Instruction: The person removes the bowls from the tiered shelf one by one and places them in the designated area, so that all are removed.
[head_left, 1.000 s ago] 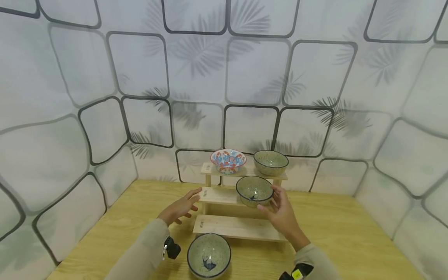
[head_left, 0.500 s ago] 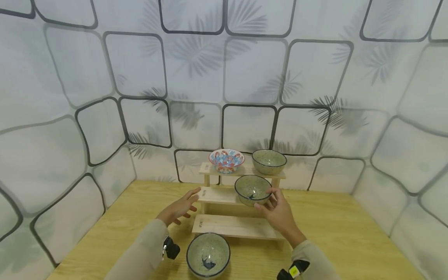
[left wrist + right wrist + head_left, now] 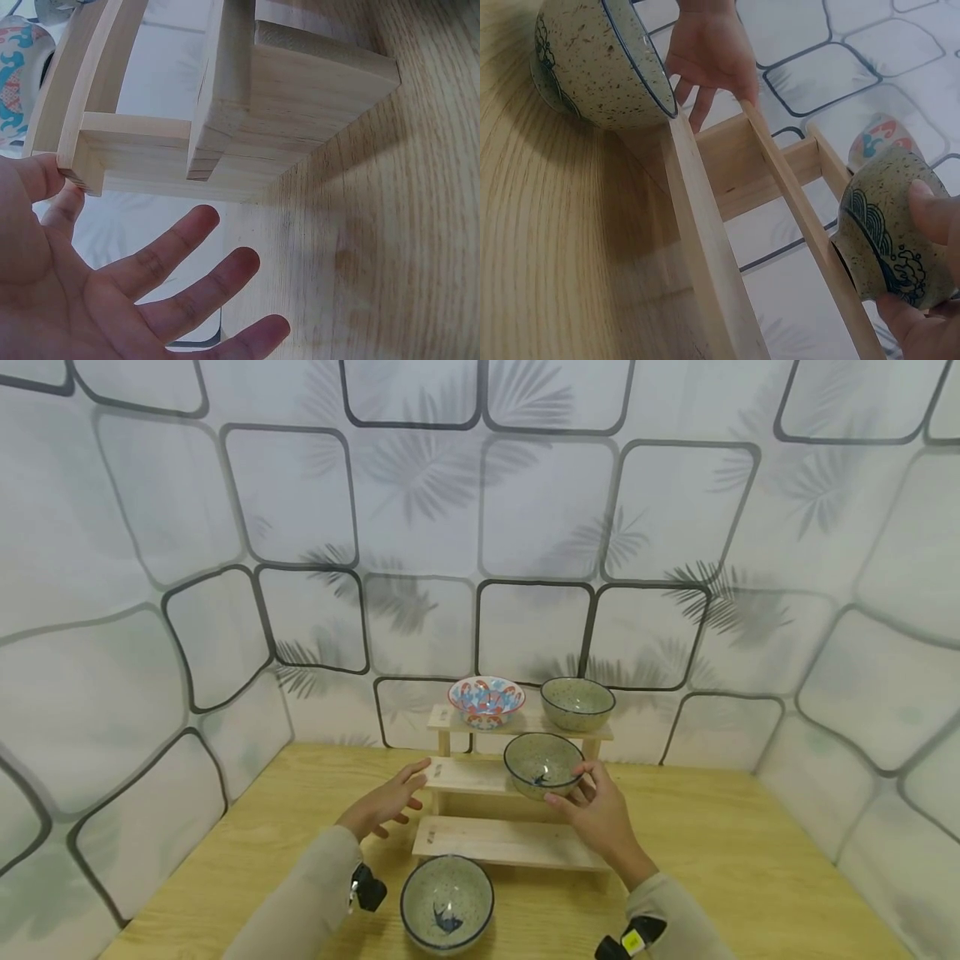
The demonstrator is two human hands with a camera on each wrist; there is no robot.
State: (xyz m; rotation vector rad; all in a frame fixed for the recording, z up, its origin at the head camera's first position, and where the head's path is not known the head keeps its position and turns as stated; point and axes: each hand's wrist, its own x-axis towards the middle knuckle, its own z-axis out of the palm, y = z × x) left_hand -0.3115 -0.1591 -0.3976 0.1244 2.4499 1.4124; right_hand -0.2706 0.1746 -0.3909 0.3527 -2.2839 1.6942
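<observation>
In the head view my right hand [image 3: 602, 822] grips a speckled green bowl [image 3: 543, 758] by its right side, thumb low and fingers near the dark rim. The bowl is over the right part of the middle step of a three-step wooden stand [image 3: 510, 843]. Its foot is right at the board in the right wrist view, where wave drawings show on the bowl's outside. My left hand [image 3: 386, 802] is at the stand's left end. The left wrist view shows its thumb and forefinger pinching the end of a board [image 3: 81, 161], the other fingers spread.
On the top step stand a red-and-blue patterned bowl [image 3: 487, 702] and another green bowl [image 3: 577, 703]. A third green bowl [image 3: 447, 903], with a blue fish inside, sits on the wooden table [image 3: 720, 852] before the stand. A patterned curtain [image 3: 540, 510] encloses the table.
About a second ago my right fingers were a little higher and wider on the bowl; they have since shifted slightly inward. The bowl and my left hand stay in place.
</observation>
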